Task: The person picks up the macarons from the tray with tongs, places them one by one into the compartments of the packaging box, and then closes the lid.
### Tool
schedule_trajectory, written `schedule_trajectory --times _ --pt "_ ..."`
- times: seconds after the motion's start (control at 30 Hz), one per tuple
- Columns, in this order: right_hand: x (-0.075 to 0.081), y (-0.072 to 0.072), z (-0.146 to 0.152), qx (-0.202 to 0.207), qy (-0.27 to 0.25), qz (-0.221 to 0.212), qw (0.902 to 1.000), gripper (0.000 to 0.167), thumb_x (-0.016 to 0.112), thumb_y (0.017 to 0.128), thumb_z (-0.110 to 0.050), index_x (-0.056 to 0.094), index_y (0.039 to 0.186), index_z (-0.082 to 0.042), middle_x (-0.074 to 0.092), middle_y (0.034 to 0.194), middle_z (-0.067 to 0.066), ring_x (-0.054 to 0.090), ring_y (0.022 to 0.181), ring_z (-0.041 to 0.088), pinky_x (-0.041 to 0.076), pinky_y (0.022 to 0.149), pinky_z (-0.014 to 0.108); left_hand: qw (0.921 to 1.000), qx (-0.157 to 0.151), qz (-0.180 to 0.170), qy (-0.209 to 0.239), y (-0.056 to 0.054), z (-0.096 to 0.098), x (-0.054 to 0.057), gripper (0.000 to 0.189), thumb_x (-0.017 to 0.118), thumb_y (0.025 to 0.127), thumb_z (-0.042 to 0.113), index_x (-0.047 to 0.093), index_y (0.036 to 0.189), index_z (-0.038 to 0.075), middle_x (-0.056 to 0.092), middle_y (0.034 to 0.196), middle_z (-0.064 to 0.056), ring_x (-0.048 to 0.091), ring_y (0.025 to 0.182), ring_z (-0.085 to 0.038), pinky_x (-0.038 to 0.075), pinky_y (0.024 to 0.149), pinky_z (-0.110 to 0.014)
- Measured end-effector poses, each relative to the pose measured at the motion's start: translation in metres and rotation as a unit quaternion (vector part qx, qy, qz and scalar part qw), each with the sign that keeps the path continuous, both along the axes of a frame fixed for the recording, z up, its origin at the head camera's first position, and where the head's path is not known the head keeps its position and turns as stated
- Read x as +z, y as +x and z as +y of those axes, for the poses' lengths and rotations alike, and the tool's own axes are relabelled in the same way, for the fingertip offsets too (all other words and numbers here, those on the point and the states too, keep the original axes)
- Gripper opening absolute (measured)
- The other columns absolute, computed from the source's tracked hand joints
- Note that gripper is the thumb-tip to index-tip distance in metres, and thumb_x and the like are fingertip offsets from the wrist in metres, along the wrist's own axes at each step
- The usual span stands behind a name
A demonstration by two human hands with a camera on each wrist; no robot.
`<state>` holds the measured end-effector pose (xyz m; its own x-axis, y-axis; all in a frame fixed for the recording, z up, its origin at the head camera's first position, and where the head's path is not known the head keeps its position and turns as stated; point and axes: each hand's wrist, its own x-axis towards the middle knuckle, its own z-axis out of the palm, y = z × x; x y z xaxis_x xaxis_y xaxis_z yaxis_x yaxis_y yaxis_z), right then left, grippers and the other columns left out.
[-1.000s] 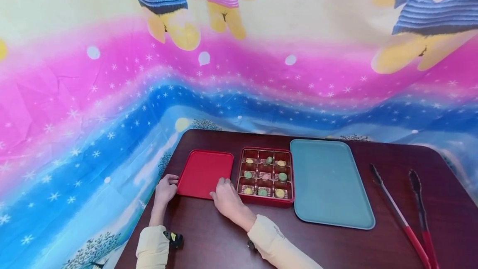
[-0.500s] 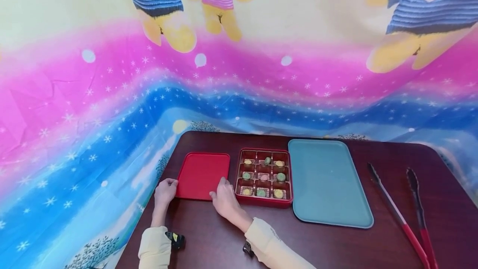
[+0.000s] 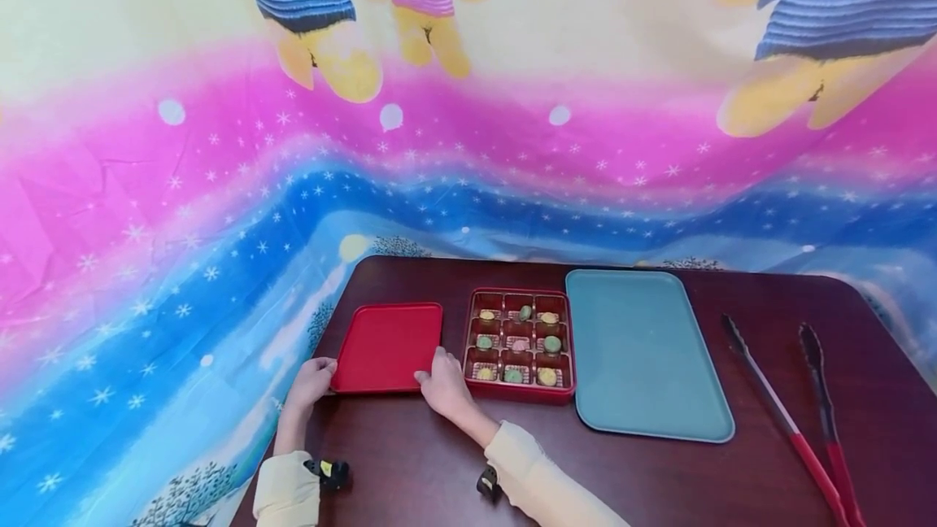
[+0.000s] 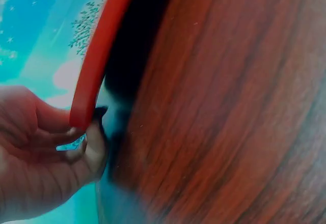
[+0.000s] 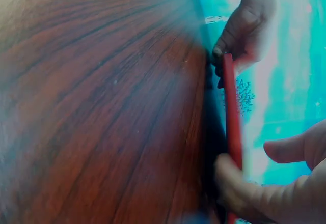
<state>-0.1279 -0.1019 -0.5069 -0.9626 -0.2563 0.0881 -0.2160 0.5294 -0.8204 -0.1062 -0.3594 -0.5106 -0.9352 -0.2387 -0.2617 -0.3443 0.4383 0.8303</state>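
A square red lid (image 3: 389, 348) lies to the left of a red box. My left hand (image 3: 311, 381) pinches its near left corner; the left wrist view shows the thumb and fingers meeting at the lid's red rim (image 4: 94, 66). On the opposite side, my right hand (image 3: 446, 381) holds the near right corner with curled fingers. In the right wrist view, one digit crosses the lid's edge (image 5: 233, 112) while another stands apart from it. A dark gap shows between the lid and the tabletop in both wrist views.
The red box (image 3: 468, 394) has a divided insert with small round yellow, green and pink macaron-like pieces. Beside it lies a blue-green tray (image 3: 651, 356). Long tongs with red handles (image 3: 820, 462) rest at the right of the dark wooden table (image 3: 410, 462). A printed cloth hangs behind.
The red lid has slid left and slightly nearer, away from the box, with both hands on it. The left hand has moved left and nearer too. Box, tray and tongs have stayed put.
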Motion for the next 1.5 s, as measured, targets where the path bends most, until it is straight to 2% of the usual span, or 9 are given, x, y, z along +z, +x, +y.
schedule_trajectory --times 0.2,0.27,0.37,0.53,0.67,0.83,1.0,1.17,1.5 --pt "0.003 -0.008 0.010 0.011 -0.076 -0.047 0.9960 0.035 0.068 0.089 0.011 0.055 0.120 0.020 0.069 0.087 0.021 0.075 0.074 0.032 0.061 0.069 0.037 0.9987 0.006 0.001 0.050 -0.002 0.002 0.007 0.034 0.038 0.110 0.005 0.050 0.125 -0.022 0.062 0.093 -0.011 0.061 0.074 -0.012 0.054 0.070 -0.025" --pt "0.005 -0.010 0.014 0.020 -0.125 -0.075 0.9892 0.040 0.066 0.089 0.015 0.052 0.125 0.021 0.070 0.089 0.022 0.075 0.066 0.031 0.061 0.062 0.035 0.9974 0.017 0.006 0.069 -0.003 0.004 0.009 0.035 0.038 0.110 0.005 0.049 0.128 -0.022 0.062 0.095 -0.008 0.060 0.074 -0.010 0.053 0.070 -0.024" --pt "0.010 -0.016 0.023 0.025 -0.193 -0.102 0.9755 0.046 0.064 0.088 0.018 0.048 0.131 0.023 0.069 0.096 0.027 0.074 0.071 0.035 0.061 0.063 0.041 0.9924 0.024 0.025 0.118 -0.007 0.007 0.014 0.037 0.041 0.111 0.007 0.047 0.134 -0.021 0.064 0.097 -0.003 0.063 0.076 -0.007 0.053 0.073 -0.023" --pt "0.021 -0.027 0.047 0.028 -0.252 -0.138 0.9573 0.042 0.062 0.091 0.016 0.049 0.130 0.020 0.065 0.098 0.027 0.072 0.080 0.035 0.061 0.068 0.048 0.9781 -0.013 0.060 0.199 -0.014 0.012 0.026 0.040 0.046 0.111 0.010 0.043 0.138 -0.020 0.064 0.100 0.001 0.065 0.083 -0.007 0.055 0.079 -0.023" --pt "0.029 -0.035 0.071 0.026 -0.243 -0.142 0.9592 0.033 0.064 0.094 0.011 0.055 0.125 0.016 0.066 0.095 0.021 0.071 0.078 0.027 0.062 0.066 0.040 0.9690 -0.052 0.076 0.229 -0.018 0.020 0.035 0.038 0.050 0.110 0.010 0.043 0.136 -0.018 0.064 0.102 0.000 0.066 0.087 -0.009 0.055 0.083 -0.024" --pt "0.044 -0.045 0.101 -0.005 -0.206 -0.121 0.9709 0.025 0.068 0.093 0.006 0.061 0.116 0.010 0.068 0.092 0.015 0.068 0.077 0.020 0.061 0.068 0.038 0.9644 -0.105 0.113 0.215 -0.026 0.040 0.048 0.037 0.055 0.107 0.008 0.046 0.134 -0.017 0.066 0.106 -0.002 0.067 0.094 -0.010 0.056 0.086 -0.026" --pt "0.055 -0.051 0.131 -0.032 -0.181 -0.096 0.9783 0.019 0.073 0.091 0.003 0.064 0.108 0.006 0.071 0.087 0.012 0.069 0.079 0.027 0.061 0.071 0.044 0.9632 -0.134 0.138 0.187 -0.034 0.066 0.063 0.044 0.061 0.103 0.005 0.047 0.141 -0.012 0.062 0.119 -0.017 0.066 0.099 -0.010 0.056 0.087 -0.026" --pt "0.059 -0.055 0.155 -0.052 -0.155 -0.061 0.9847 0.014 0.076 0.090 0.000 0.066 0.100 0.004 0.074 0.086 0.014 0.071 0.081 0.028 0.060 0.069 0.045 0.9600 -0.159 0.149 0.175 -0.044 0.086 0.068 0.047 0.063 0.101 0.001 0.047 0.144 -0.009 0.058 0.124 -0.029 0.067 0.098 -0.011 0.057 0.087 -0.026" --pt "0.064 -0.058 0.193 -0.067 -0.149 -0.045 0.9855 0.015 0.078 0.089 0.001 0.068 0.100 0.004 0.072 0.091 0.015 0.072 0.083 0.029 0.062 0.074 0.041 0.9643 -0.180 0.165 0.102 -0.060 0.124 0.074 0.037 0.069 0.094 -0.002 0.055 0.128 -0.006 0.063 0.120 -0.024 0.068 0.103 -0.029 0.056 0.086 -0.028"
